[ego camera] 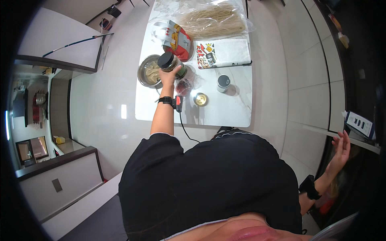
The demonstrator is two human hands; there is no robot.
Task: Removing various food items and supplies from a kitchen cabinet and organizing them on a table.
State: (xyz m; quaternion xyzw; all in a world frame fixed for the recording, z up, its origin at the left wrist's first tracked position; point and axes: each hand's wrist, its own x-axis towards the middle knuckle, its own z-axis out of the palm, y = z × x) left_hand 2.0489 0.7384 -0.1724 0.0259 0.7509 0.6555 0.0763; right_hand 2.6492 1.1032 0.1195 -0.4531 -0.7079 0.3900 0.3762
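Note:
My left hand point(169, 76) is closed around a clear jar with a black lid point(166, 60), tilted over the table. Beside it on the left, a metal bowl point(140, 72) holds pale, soft-looking food. Under and next to the jar lies a clear plastic bag with something dark red in it point(183, 87). A small glass of yellowish liquid point(200, 99) stands nearer to me, and a white cylindrical container with a dark top point(223, 83) is to its right. My right hand point(340, 150) is out at the far right, fingers apart and holding nothing, near a shelf.
A red and white carry bag point(181, 45) stands behind the jar. Farther back on the marble-look table point(241, 113) are a printed white packet point(230, 52) and a large clear bag of dried noodles point(214, 22). A printed box point(359, 124) sits on the shelf at right.

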